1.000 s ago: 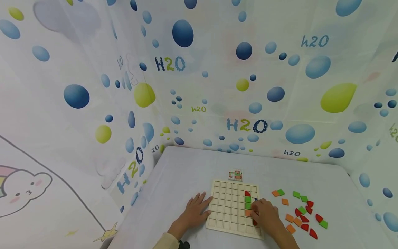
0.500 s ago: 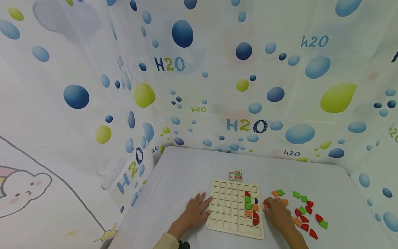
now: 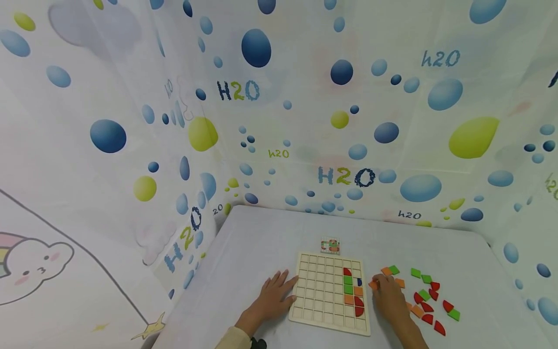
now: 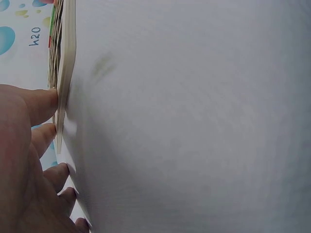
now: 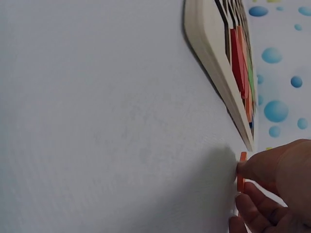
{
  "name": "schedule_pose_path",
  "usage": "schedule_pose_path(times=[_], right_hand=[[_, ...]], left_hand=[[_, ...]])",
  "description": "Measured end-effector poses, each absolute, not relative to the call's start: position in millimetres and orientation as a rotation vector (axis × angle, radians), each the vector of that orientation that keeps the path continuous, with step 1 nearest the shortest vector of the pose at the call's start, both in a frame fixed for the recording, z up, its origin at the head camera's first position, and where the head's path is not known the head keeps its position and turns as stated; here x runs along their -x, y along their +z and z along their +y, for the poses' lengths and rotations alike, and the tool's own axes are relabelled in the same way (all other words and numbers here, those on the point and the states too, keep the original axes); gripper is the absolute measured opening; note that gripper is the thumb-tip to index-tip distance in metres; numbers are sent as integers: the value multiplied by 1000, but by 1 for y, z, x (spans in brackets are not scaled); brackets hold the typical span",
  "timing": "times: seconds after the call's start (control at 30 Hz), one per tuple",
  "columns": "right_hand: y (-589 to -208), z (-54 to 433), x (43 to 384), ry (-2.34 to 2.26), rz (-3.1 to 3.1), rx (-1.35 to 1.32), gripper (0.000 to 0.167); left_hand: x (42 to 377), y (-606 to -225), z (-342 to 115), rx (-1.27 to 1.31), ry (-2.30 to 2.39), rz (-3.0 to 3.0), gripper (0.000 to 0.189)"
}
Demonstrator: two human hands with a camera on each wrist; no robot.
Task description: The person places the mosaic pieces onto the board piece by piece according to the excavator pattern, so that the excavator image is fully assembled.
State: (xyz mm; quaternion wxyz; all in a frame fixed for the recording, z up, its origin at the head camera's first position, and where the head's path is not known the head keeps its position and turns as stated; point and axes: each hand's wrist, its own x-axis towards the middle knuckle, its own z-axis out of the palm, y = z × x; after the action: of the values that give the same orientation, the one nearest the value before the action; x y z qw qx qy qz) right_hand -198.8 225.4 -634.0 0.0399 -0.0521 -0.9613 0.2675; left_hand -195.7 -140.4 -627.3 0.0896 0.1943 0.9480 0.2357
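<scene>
A wooden grid board (image 3: 322, 291) lies on the white table, with red, green, orange and blue tiles in its two right-hand columns. At its left edge rests my left hand (image 3: 272, 296), fingers spread; in the left wrist view the thumb and a fingertip touch the board's side. Just right of the board, my right hand (image 3: 389, 298) pinches an orange square tile (image 3: 373, 285) between thumb and finger. The right wrist view shows this orange tile (image 5: 241, 174) on edge, low over the cloth. Part of it is hidden by the fingers.
Loose green, orange and red tiles (image 3: 426, 306) are scattered right of the board, some partly behind the right hand. A small patterned card (image 3: 330, 245) lies beyond the board's far edge. A printed curtain (image 3: 305, 121) stands behind and beside the table.
My right hand has moved right, off the board's right column, to an orange tile on the table. Its withdrawal uncovers an orange tile and red pieces in that column. The left hand stays put.
</scene>
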Motion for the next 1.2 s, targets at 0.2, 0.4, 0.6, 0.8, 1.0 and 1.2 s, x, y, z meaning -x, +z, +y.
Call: schedule_pose_path(times=[0.2, 0.4, 0.6, 0.8, 1.0, 1.2], right_hand=[[-636, 230, 197, 928, -2913, 256, 39], [-639, 232, 202, 1004, -2913, 316, 39], [-640, 235, 204, 1015, -2917, 263, 28], [-637, 234, 206, 1007, -2935, 194, 28], [-638, 233, 202, 986, -2973, 157, 23], [-638, 232, 190, 976, -3038, 175, 20]], left_hand=[[197, -629, -141, -578, 711, 2813, 58], [198, -630, -141, -583, 698, 2822, 58], [197, -631, -141, -579, 694, 2818, 58], [197, -629, -142, -578, 708, 2814, 58], [198, -630, -141, -582, 708, 2810, 58], [197, -631, -141, -584, 708, 2817, 58]])
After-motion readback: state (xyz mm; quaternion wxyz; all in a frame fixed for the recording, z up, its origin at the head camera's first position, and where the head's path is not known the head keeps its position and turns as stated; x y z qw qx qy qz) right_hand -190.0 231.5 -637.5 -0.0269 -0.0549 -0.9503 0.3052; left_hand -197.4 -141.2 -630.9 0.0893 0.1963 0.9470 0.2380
